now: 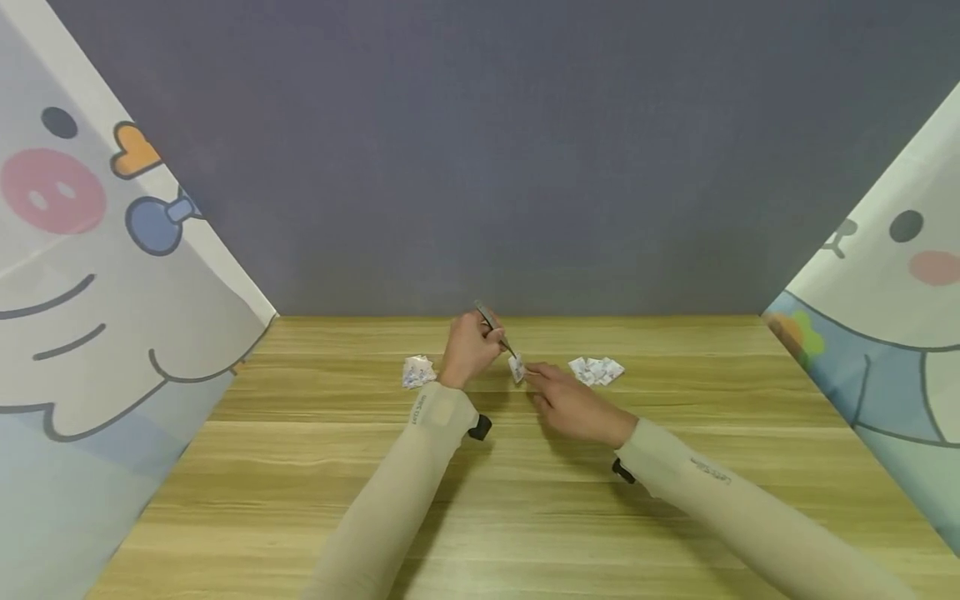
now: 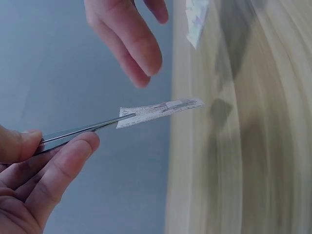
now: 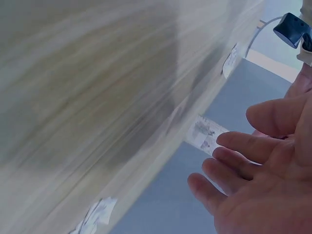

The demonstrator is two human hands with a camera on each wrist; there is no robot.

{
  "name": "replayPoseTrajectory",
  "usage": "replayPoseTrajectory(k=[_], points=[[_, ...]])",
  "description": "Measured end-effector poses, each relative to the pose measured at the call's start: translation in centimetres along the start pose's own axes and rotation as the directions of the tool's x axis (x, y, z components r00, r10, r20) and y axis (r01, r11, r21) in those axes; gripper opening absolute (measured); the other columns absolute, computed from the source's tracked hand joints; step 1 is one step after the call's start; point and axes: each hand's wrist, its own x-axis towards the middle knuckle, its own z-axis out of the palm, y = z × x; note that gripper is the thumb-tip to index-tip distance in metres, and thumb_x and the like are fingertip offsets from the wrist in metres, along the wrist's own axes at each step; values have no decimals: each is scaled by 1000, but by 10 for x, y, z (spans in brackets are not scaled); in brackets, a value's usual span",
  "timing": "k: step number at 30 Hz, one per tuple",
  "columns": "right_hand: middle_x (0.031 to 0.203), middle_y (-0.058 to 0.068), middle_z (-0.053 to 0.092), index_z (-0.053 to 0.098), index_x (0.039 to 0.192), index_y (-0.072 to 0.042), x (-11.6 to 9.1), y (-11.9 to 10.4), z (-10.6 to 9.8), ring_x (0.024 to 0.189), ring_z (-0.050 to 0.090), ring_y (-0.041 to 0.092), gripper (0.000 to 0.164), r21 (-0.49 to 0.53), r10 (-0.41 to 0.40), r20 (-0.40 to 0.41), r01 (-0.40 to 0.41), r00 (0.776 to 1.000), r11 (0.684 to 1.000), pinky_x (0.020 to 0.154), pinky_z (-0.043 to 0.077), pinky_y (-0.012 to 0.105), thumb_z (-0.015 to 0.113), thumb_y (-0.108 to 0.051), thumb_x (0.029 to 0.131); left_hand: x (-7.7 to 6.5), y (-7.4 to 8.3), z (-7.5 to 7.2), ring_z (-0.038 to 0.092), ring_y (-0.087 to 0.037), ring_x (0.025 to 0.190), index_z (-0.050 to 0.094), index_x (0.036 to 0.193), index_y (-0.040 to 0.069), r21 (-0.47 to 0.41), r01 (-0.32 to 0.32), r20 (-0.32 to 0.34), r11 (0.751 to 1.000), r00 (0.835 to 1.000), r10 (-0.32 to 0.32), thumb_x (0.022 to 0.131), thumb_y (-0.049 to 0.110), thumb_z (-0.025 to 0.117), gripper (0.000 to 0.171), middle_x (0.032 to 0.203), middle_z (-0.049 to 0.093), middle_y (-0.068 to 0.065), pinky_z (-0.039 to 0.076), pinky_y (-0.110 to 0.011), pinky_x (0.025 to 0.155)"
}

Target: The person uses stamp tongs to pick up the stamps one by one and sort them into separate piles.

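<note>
Between the thumb and fingers of my left hand (image 1: pixel 468 346) is a pair of metal tweezers (image 2: pixel 80 131). The tweezer tips grip one end of a small white printed paper slip (image 2: pixel 163 111), its edge dashed or notched like a stamp's. That slip is held up above the table. Close to it, on the right, is my right hand (image 1: pixel 579 410), holding nothing. Its fingers are loosely extended in the right wrist view, overlapping the slip's corner there; the left wrist view has a gap between fingers and slip.
On the wood-grain table (image 1: pixel 525 517), a small pile of similar slips (image 1: pixel 417 372) lies beside my left wrist. Another spread of slips (image 1: pixel 596 370) is just beyond my right hand. A grey panel (image 1: pixel 510 167) rises at the table's back edge, with cartoon-printed panels (image 1: pixel 75 350) at both sides.
</note>
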Motion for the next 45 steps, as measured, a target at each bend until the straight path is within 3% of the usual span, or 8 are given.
replayPoseTrajectory(k=[6,14,19,23,27,35,45], points=[[144,20,37,44,136,8,-12,8,-7,129,38,36,42,-15,14,-28,-14,1000,1000,101,34,50,50,-8,97,5,13,19,63,-10,59,62,95,2,0,-46,-11,999,999,46,94,7,59,7,74,67,-5,51,-25,50],[139,24,41,47,130,13,-27,25,-14,125,41,40,40,-70,73,-61,-77,995,995,99,35,53,53,-6,95,11,28,51,61,-9,55,63,93,3,-35,-17,-5,999,1000,17,95,9,58,8,67,64,2,47,-25,47],[132,28,47,50,126,16,-33,37,-9,121,44,42,37,-119,54,-95,-65,994,991,98,36,52,53,-3,94,15,27,67,62,-9,60,63,93,1,-77,27,8,997,1000,-26,93,8,60,7,71,65,-1,50,-25,51],[128,28,49,51,124,16,-34,45,-5,118,48,42,35,-124,55,-84,-65,995,990,97,38,51,51,-2,95,18,24,77,61,-8,59,65,90,5,-47,43,21,998,999,-42,93,9,61,7,70,64,0,49,-25,51],[127,28,50,53,123,16,-34,49,-3,117,48,41,33,-114,68,-35,-71,997,991,97,39,50,49,-2,95,19,22,84,59,-10,59,65,90,7,19,53,31,998,998,-53,94,13,61,8,71,63,0,47,-25,51],[131,28,48,53,123,15,-32,58,2,122,44,41,33,-75,136,61,-131,989,988,101,34,50,44,-3,96,21,18,93,58,-14,63,67,84,8,140,15,15,990,1000,-18,92,13,62,11,65,63,0,45,-26,58],[124,27,52,57,115,16,-29,66,2,119,46,40,29,-89,138,49,-133,989,987,101,34,49,44,-1,95,19,16,101,53,-11,54,65,87,7,90,-23,21,996,1000,21,94,11,59,10,65,62,-1,41,-25,52]])
